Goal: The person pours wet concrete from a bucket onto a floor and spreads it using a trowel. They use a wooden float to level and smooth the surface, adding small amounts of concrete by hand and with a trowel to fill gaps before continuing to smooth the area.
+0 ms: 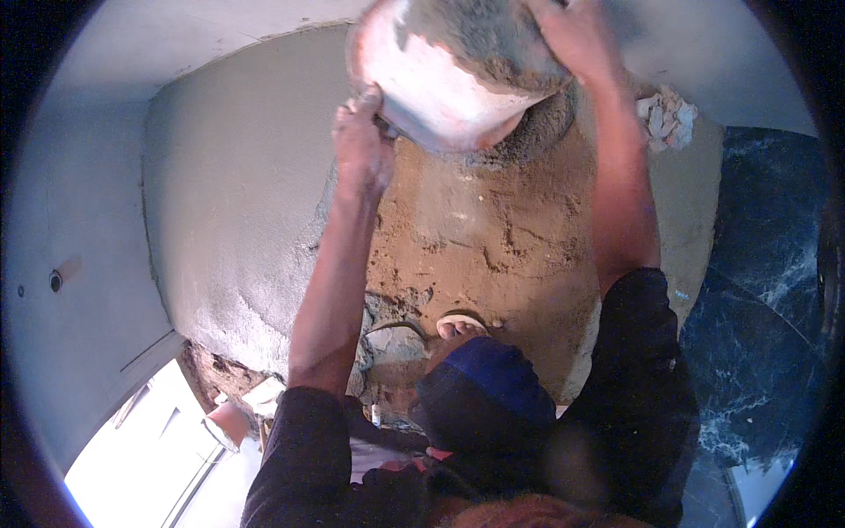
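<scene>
A round white tub (431, 84), its side smeared with grey mortar (480, 35), is held tilted at the top of the view, over the floor. My left hand (363, 145) grips its lower left edge, fingers closed round it. At the upper right my right hand (576, 40) clasps the mortar-coated edge; some of its fingers are cut off by the frame. Beneath the tub's right side, a dark heap of wet mortar (550, 119) lies on the brown earthy floor (493, 211).
Smooth wet grey mortar (238, 176) covers the floor at the left. My sandalled foot (462, 326) stands on the brown ground. Crumpled pale scraps (667, 117) lie at the right, near dark blue marbled tiles (757, 290). A reddish pot (229, 425) sits at the lower left.
</scene>
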Tool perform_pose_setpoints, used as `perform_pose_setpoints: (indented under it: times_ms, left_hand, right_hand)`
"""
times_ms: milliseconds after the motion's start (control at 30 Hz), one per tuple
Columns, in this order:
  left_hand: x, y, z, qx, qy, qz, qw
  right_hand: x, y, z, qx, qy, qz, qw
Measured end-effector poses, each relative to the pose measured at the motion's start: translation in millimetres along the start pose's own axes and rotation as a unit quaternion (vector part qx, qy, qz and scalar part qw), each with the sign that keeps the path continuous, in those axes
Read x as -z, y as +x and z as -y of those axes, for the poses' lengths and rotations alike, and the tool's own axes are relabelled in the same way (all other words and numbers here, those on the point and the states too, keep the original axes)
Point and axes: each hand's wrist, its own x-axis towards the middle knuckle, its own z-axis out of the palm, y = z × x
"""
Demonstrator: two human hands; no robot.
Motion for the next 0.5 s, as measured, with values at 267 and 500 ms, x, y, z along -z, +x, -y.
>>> perform_pose_setpoints:
  times_ms: [267, 500]
  left_hand:
    - [-13.3, -22.3, 18.9, 0.013, -0.077, -0.046, 0.996]
    - [14.1, -38.0, 55.4, 0.065, -0.092, -0.066, 0.991]
  right_hand:
    - [1.8, 3.1, 10.4, -0.036, -0.101, 0.114, 0.988]
    - [-54.5, -3.4, -33.6, 0.005, -0.004, 0.136, 0.991]
